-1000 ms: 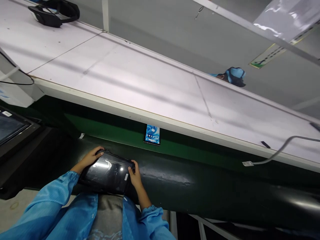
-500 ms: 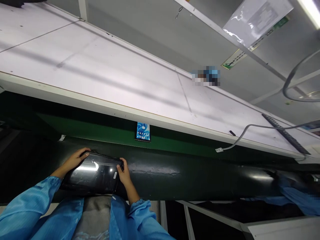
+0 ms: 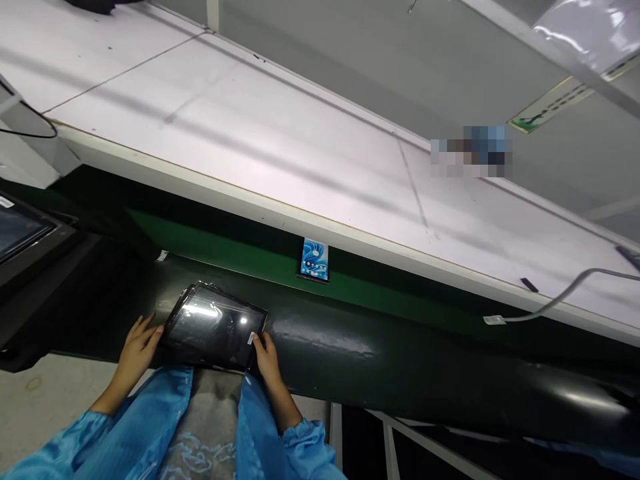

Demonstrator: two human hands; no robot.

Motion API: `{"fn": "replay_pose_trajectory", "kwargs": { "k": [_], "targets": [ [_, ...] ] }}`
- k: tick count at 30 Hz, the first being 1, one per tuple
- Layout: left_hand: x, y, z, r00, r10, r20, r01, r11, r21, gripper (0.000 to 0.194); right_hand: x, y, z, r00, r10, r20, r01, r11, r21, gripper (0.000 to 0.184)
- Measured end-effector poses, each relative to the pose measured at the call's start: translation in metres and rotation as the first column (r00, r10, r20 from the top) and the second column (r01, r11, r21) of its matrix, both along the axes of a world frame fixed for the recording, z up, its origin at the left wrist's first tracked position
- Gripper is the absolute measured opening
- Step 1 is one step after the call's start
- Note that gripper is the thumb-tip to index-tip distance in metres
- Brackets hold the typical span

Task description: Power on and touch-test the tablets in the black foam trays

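Note:
A glossy black flat screen panel [image 3: 213, 333] lies on the dark green surface in front of my body, with a small white label near its right edge. Edges of more than one layer show at its upper left, so it looks like a stack. My right hand [image 3: 267, 360] grips the right edge, thumb on top beside the label. At the lower left corner is my left hand [image 3: 137, 350], fingers apart, its thumb tip at the edge. Beyond the panel, a lit phone [image 3: 315, 260] with a blue swirl wallpaper leans under the shelf.
A white shelf [image 3: 300, 160] runs across above the green surface [image 3: 380, 360]. A grey cable [image 3: 565, 300] hangs over its front edge at right. Another dark screen [image 3: 23, 230] stands at the far left. A co-worker's head [image 3: 485, 147] shows blurred behind the shelf.
My left hand has left the panel's top left corner and come down to its lower left. My right hand has slid slightly lower along the right edge. The view swung right, then back left.

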State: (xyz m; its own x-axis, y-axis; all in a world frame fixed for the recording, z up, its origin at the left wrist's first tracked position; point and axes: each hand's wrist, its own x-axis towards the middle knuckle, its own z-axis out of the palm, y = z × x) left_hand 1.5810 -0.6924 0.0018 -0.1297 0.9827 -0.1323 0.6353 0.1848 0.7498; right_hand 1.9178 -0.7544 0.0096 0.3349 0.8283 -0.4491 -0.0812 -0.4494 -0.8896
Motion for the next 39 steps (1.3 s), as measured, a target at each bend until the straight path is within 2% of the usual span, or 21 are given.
{"fn": "replay_pose_trajectory", "kwargs": {
  "k": [3,11,14,18,21,25,30,33,36,39],
  "targets": [
    [0.008,-0.010,-0.001,0.999,0.035,0.021,-0.035,0.999,-0.012,0.049,-0.002,0.001,0.003,1.000,-0.012,-0.014,0.012,0.999,-0.034,0.036],
    [0.012,0.011,0.006,0.998,0.045,0.033,-0.044,0.999,-0.031,0.044,0.002,0.004,0.002,1.000,-0.015,-0.008,0.015,0.997,-0.080,0.045],
    [0.018,0.011,0.010,0.999,0.029,0.046,-0.029,1.000,-0.010,0.046,0.006,0.001,-0.002,0.996,-0.079,-0.031,0.076,0.993,-0.090,0.050],
    [0.033,0.009,0.014,0.996,0.053,0.067,-0.051,0.998,-0.029,0.046,0.010,-0.002,-0.011,0.967,-0.244,-0.066,0.233,0.961,-0.146,0.053],
    [0.039,0.008,0.019,0.997,0.059,0.057,-0.056,0.997,-0.062,0.048,0.008,-0.002,-0.018,0.921,-0.301,-0.246,0.259,0.947,-0.187,0.054],
    [0.041,0.008,0.028,0.998,0.046,0.051,-0.042,0.995,-0.087,0.050,0.000,0.001,-0.023,0.816,-0.298,-0.495,0.226,0.953,-0.201,0.056],
    [0.045,0.007,0.036,0.999,0.024,0.035,-0.020,0.992,-0.123,0.057,-0.003,0.002,-0.015,0.745,-0.310,-0.590,0.218,0.950,-0.224,0.049],
    [0.045,0.002,0.036,0.999,-0.034,-0.019,0.032,0.996,-0.081,0.062,-0.002,0.003,-0.011,0.729,-0.307,-0.612,0.198,0.950,-0.240,0.046],
    [0.043,-0.004,0.035,0.987,-0.126,-0.101,0.129,0.991,0.028,0.063,-0.002,0.002,-0.009,0.761,-0.306,-0.573,0.211,0.951,-0.228,0.048],
    [0.047,-0.002,0.040,0.961,-0.209,-0.183,0.234,0.963,0.131,0.058,-0.002,0.003,-0.009,0.884,-0.258,-0.390,0.228,0.966,-0.122,0.051]
  ]
}}
